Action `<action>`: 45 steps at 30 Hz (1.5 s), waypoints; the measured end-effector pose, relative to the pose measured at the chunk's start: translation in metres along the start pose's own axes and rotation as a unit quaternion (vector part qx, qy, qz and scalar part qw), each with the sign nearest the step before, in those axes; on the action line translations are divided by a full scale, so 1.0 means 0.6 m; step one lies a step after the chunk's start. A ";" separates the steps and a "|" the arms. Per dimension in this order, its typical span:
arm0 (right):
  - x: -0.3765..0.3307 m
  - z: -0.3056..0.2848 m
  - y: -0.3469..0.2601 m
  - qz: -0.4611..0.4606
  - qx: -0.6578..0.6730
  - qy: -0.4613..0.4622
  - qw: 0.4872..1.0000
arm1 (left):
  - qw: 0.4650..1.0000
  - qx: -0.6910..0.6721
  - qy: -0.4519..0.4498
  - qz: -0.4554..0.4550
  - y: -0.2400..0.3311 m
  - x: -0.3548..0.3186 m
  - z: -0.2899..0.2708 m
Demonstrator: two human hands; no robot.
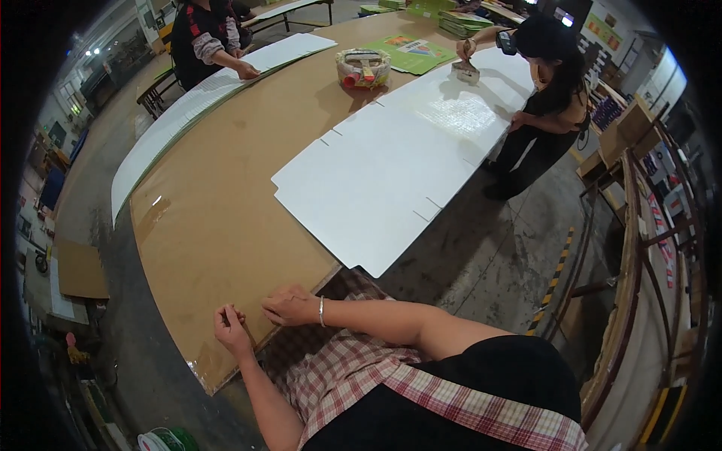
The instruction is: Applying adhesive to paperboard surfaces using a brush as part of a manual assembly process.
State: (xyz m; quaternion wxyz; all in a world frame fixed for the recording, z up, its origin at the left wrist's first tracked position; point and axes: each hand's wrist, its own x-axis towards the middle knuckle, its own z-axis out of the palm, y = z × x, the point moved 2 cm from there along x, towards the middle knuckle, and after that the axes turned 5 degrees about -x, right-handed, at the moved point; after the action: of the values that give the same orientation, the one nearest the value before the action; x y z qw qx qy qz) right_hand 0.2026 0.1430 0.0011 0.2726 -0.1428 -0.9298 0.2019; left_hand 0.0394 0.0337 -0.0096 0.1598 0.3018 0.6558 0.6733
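My left hand (232,329) is raised just above the near edge of the brown-covered table (218,203), its fingers curled into a pinch. Whatever might be between them is too small to make out. Beside it, my right hand (291,306) rests as a loose fist on the tabletop, with a bracelet (322,311) at the wrist. Ahead and to the right of my hands lies a large white cardboard sheet (361,192) with notched edges and short slits. Its nearest corner juts past the table edge. Neither hand touches it.
Right of the table, a person (553,90) holds a wide brush (466,72) over a wet, shiny patch on the sheet. A plastic-wrapped bucket (362,68) stands mid-table near green printed sheets (414,52). Another person (207,41) handles long white sheets (173,113) at the left.
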 end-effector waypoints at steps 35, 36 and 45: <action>0.002 0.003 -0.001 -0.009 -0.029 0.014 0.999 | 1.000 -0.004 0.007 -0.003 -0.002 0.006 0.000; 0.002 0.004 0.000 -0.009 -0.033 0.014 0.999 | 1.000 -0.014 0.008 -0.008 -0.002 0.006 0.000; 0.002 0.014 0.007 -0.001 -0.037 0.013 0.999 | 0.998 -0.065 0.014 -0.022 -0.002 0.008 0.004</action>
State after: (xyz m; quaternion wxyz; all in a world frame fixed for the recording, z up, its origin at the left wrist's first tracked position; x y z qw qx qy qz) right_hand 0.1974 0.1444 -0.0068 0.2791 -0.1544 -0.9333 0.1648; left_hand 0.0373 0.0386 -0.0100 0.1849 0.2665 0.6194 0.7149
